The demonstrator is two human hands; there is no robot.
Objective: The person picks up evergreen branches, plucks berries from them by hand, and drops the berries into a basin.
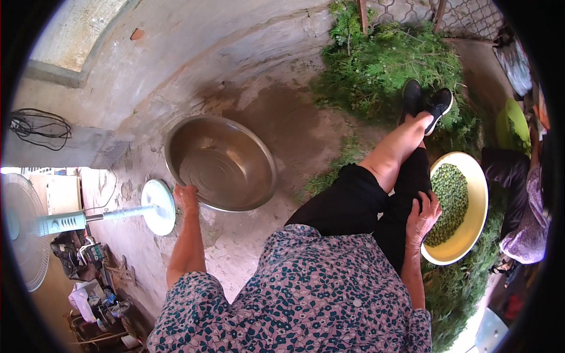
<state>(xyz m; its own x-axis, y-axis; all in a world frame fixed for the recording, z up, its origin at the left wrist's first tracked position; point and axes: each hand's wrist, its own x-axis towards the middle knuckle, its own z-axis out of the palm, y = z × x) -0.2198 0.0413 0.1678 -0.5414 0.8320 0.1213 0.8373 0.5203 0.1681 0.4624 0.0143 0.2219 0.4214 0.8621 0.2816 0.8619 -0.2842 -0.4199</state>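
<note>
My left hand (187,197) is closed on the near-left rim of a large, shiny metal basin (244,165), which looks bare inside. My right hand (422,216) rests against my dark-clad leg with its fingers apart, holding nothing. Just right of that hand is a pale yellow basin (478,203), with many small round green fruits (450,200) heaped in it. Its left edge lies close to my fingers; whether they touch it I cannot tell.
A pile of green leafy branches (388,65) lies beyond my feet, with more greenery (459,288) under the yellow basin. A standing fan (65,222) is at left, near cluttered items (97,300). Another person (524,217) sits at right by a lime-green container (505,126).
</note>
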